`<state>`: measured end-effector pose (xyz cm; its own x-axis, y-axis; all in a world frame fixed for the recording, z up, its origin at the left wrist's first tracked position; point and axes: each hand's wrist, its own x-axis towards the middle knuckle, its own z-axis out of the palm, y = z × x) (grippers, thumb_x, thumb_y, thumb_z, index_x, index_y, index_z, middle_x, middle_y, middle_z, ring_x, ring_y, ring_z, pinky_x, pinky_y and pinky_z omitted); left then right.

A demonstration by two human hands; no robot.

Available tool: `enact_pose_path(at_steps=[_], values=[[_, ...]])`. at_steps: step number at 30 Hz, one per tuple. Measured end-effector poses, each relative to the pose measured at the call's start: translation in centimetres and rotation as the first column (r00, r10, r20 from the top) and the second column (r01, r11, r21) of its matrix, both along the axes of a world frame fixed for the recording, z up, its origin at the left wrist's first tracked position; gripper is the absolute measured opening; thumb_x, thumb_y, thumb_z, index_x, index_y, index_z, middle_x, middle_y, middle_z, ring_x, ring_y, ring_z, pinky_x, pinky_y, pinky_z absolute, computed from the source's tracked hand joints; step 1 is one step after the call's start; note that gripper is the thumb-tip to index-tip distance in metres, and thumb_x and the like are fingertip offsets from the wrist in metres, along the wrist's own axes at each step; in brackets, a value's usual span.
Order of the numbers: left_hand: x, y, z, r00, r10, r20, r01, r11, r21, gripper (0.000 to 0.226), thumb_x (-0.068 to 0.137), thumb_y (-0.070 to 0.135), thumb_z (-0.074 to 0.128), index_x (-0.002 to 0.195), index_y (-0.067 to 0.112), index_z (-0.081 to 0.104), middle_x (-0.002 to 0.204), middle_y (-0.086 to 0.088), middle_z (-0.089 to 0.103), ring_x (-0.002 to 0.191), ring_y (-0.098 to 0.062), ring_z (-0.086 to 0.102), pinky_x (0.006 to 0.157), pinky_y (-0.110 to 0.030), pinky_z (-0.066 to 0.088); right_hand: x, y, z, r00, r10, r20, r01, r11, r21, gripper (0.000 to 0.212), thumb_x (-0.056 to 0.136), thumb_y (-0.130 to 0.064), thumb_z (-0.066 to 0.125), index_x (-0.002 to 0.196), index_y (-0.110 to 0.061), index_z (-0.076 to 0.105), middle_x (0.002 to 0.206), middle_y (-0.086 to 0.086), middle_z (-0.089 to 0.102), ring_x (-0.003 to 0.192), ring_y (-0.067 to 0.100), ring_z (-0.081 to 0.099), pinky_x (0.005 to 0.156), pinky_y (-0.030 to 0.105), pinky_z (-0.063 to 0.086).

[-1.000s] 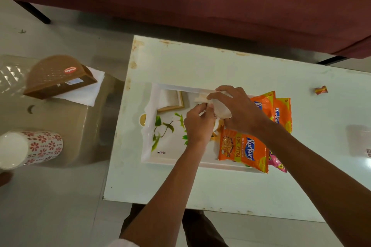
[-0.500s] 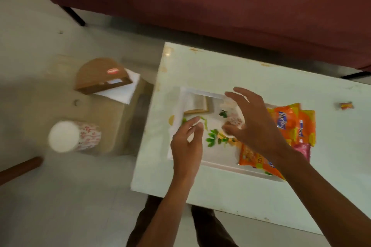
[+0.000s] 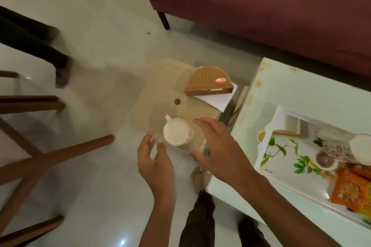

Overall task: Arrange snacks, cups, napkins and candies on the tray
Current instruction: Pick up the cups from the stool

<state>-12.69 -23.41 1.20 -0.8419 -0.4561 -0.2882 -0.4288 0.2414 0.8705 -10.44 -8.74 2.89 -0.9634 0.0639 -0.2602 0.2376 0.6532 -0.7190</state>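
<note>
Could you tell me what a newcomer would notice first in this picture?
Both open hands, left hand and right hand, flank a stack of floral paper cups on a low beige stool. At right, a white leaf-print tray holds another cup lying sideways.

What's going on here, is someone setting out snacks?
Yes. A person is loading a white leaf-print tray on the pale table. It already holds a floral paper cup lying on its side and orange snack packets. Both hands, the left hand and right hand, are open and reaching for the stack of floral cups on the beige stool, beside a brown napkin holder.
</note>
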Motion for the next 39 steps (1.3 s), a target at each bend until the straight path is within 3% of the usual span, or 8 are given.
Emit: enact_pose_path(at_steps=[5, 9, 13, 18, 24, 30, 34, 39], values=[[-2.3, -0.4, -1.5, 0.966, -0.083, 0.246, 0.025, 0.973, 0.231, 0.034, 0.100, 0.029, 0.055, 0.133, 0.020, 0.061, 0.129, 0.002, 0.066, 0.121, -0.014, 0.060, 0.103, -0.042, 0.051, -3.4, -4.3, -2.6, 0.986, -0.091, 0.137, 0.076, 0.991, 0.108, 0.093, 0.077, -0.048, 0.077, 0.149, -0.020, 0.025, 0.150, 0.000, 0.029, 0.135, 0.021, 0.032, 0.099, 0.033, 0.045], [-3.2, -0.9, -2.3, 0.947, -0.202, 0.248, 0.150, 0.966, 0.212, 0.033, 0.102, 0.037, 0.048, 0.127, 0.025, 0.065, 0.118, 0.001, 0.071, 0.109, -0.017, 0.066, 0.080, -0.022, 0.060, -4.6, -6.5, -4.6, 0.974, -0.145, 0.175, 0.112, 0.976, 0.188, 0.098, 0.073, -0.057, 0.077, 0.148, -0.021, 0.025, 0.149, 0.000, 0.031, 0.133, 0.023, 0.036, 0.092, 0.036, 0.052], [-4.0, -2.2, -2.6, 0.936, -0.224, 0.273, 0.171, 0.964, 0.205, 0.024, 0.102, 0.037, 0.049, 0.115, 0.031, 0.068, 0.108, 0.011, 0.072, 0.101, -0.012, 0.068, 0.062, -0.009, 0.052, -4.8, -7.7, -6.1, 0.968, -0.171, 0.183, 0.129, 0.967, 0.221, 0.099, 0.071, -0.058, 0.078, 0.147, -0.025, 0.024, 0.148, -0.002, 0.035, 0.131, 0.021, 0.038, 0.093, 0.036, 0.052], [-4.6, -3.1, -3.0, 0.918, -0.264, 0.296, 0.206, 0.955, 0.212, 0.017, 0.101, 0.035, 0.051, 0.107, 0.038, 0.066, 0.105, 0.018, 0.070, 0.101, -0.012, 0.068, 0.069, -0.018, 0.053, -4.7, -8.1, -6.8, 0.966, -0.217, 0.139, 0.185, 0.960, 0.209, 0.096, 0.067, -0.054, 0.082, 0.144, -0.025, 0.033, 0.141, -0.003, 0.043, 0.125, 0.020, 0.044, 0.087, 0.034, 0.053], [-4.4, -2.6, -2.4, 0.917, -0.273, 0.292, 0.198, 0.945, 0.261, 0.023, 0.102, 0.029, 0.051, 0.115, 0.026, 0.070, 0.111, 0.009, 0.075, 0.106, -0.012, 0.070, 0.087, -0.032, 0.058, -3.6, -6.8, -6.0, 0.936, -0.319, 0.152, 0.311, 0.948, 0.075, 0.092, 0.066, -0.047, 0.084, 0.141, -0.024, 0.037, 0.140, -0.004, 0.047, 0.122, 0.015, 0.046, 0.098, 0.030, 0.044], [-2.4, 0.6, 0.1, 0.887, -0.316, 0.337, 0.119, 0.860, 0.496, 0.024, 0.101, 0.029, 0.051, 0.118, 0.025, 0.068, 0.106, 0.009, 0.078, 0.099, -0.008, 0.073, 0.074, -0.022, 0.058, 0.8, -2.4, -3.0, 0.882, -0.460, 0.100, 0.461, 0.887, 0.012, 0.088, 0.058, -0.045, 0.083, 0.134, -0.030, 0.042, 0.126, -0.014, 0.051, 0.109, 0.007, 0.048, 0.081, 0.015, 0.037], [1.1, 5.3, 1.5, 0.826, -0.435, 0.359, 0.149, 0.782, 0.606, 0.025, 0.100, 0.027, 0.054, 0.119, 0.022, 0.070, 0.109, 0.005, 0.078, 0.102, -0.010, 0.073, 0.087, -0.033, 0.056, 6.0, 2.3, -0.8, 0.874, -0.482, 0.058, 0.476, 0.875, 0.085, 0.086, 0.059, -0.040, 0.083, 0.134, -0.031, 0.041, 0.123, -0.019, 0.047, 0.108, 0.002, 0.046, 0.083, 0.012, 0.035], [7.3, 12.3, 2.0, 0.738, -0.546, 0.397, 0.187, 0.730, 0.657, 0.021, 0.099, 0.022, 0.057, 0.114, 0.020, 0.072, 0.108, 0.003, 0.077, 0.103, -0.012, 0.072, 0.091, -0.036, 0.058, 12.5, 9.6, 0.5, 0.923, -0.380, 0.059, 0.361, 0.908, 0.213, 0.090, 0.058, -0.025, 0.087, 0.137, -0.020, 0.044, 0.130, -0.004, 0.051, 0.115, 0.012, 0.047, 0.088, 0.020, 0.037]])
